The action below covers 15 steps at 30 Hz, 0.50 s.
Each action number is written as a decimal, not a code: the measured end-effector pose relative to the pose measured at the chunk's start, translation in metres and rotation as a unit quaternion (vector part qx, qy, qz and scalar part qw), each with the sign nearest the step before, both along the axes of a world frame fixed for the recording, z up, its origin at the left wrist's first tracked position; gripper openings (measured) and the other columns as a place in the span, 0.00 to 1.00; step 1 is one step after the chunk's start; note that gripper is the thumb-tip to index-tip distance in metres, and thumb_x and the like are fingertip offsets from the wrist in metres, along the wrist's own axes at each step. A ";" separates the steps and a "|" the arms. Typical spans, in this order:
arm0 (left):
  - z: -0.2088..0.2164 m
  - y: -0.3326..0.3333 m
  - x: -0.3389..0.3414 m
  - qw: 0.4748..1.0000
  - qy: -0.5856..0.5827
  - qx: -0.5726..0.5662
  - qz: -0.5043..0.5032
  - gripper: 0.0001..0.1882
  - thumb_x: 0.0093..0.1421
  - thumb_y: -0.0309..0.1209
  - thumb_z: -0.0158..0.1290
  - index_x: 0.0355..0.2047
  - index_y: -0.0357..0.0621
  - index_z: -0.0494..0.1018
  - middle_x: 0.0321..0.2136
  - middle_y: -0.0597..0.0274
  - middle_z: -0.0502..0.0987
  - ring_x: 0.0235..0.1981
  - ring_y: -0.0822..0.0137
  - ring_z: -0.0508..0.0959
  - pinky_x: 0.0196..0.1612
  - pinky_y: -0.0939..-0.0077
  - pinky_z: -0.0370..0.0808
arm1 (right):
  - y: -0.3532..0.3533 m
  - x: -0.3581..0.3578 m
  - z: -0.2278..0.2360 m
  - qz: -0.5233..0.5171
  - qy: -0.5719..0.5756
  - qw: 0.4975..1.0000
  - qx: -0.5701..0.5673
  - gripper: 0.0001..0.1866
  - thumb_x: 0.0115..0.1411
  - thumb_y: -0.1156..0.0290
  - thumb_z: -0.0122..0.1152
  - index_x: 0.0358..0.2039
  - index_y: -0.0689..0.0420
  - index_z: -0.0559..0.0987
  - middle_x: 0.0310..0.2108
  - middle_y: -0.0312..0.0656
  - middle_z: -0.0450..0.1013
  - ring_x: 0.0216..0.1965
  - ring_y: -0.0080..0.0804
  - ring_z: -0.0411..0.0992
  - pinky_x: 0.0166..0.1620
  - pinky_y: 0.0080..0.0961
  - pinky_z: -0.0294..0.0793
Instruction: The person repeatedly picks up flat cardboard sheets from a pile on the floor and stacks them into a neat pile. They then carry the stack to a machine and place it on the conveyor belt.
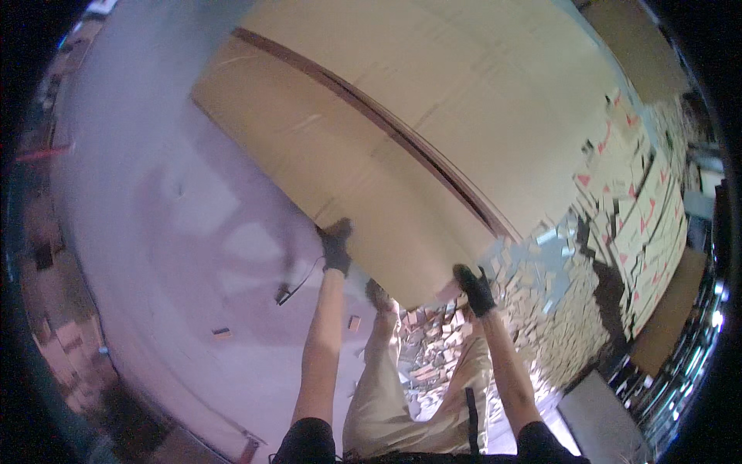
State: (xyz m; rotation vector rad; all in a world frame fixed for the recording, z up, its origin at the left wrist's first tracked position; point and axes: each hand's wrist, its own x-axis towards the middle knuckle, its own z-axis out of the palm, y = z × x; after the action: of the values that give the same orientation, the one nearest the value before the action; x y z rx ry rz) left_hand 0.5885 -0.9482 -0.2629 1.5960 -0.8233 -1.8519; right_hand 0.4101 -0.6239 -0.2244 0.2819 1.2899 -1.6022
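You are pinching the cardboard [348,170] at frame centre by its lower-left edge with your left hand [336,247]; your right hand [476,291] is touching its lower end, finger closure unclear.

Bare forearms [320,332] are stretched forward from black sleeves [311,438]; the black-gloved left hand [336,246] is curled, slightly farther than the black-gloved right hand [474,291].
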 end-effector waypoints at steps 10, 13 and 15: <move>0.041 -0.031 -0.071 0.882 -0.252 -0.372 -0.139 0.50 0.45 0.37 0.63 0.60 0.33 0.44 0.58 0.41 0.52 0.59 0.55 0.54 0.58 0.60 0.56 | 0.010 -0.055 0.029 0.152 0.261 0.930 0.209 0.13 0.62 0.65 0.46 0.43 0.58 0.67 0.36 0.41 0.69 0.38 0.27 0.68 0.41 0.24 0.69; 0.048 -0.053 -0.172 0.816 -0.329 -0.453 -0.143 0.44 0.49 0.40 0.60 0.58 0.33 0.48 0.52 0.43 0.59 0.53 0.55 0.60 0.54 0.60 0.60 | 0.007 -0.122 0.041 -0.189 0.353 0.893 0.205 0.17 0.60 0.60 0.46 0.44 0.56 0.67 0.33 0.35 0.67 0.33 0.26 0.66 0.38 0.24 0.67; 0.057 -0.065 -0.227 0.840 -0.310 -0.431 -0.112 0.38 0.52 0.39 0.57 0.56 0.33 0.51 0.47 0.49 0.63 0.47 0.58 0.64 0.51 0.62 0.63 | -0.018 -0.158 0.041 -0.399 0.275 0.853 0.191 0.26 0.57 0.51 0.53 0.48 0.57 0.63 0.34 0.33 0.68 0.34 0.25 0.67 0.39 0.21 0.66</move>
State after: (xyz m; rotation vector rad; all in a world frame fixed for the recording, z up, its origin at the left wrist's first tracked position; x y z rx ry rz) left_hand 0.3618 -1.0128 -0.2063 1.4718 -1.8635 -0.7732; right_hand 0.2523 -0.6421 -0.1832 0.7155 2.1289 -2.2012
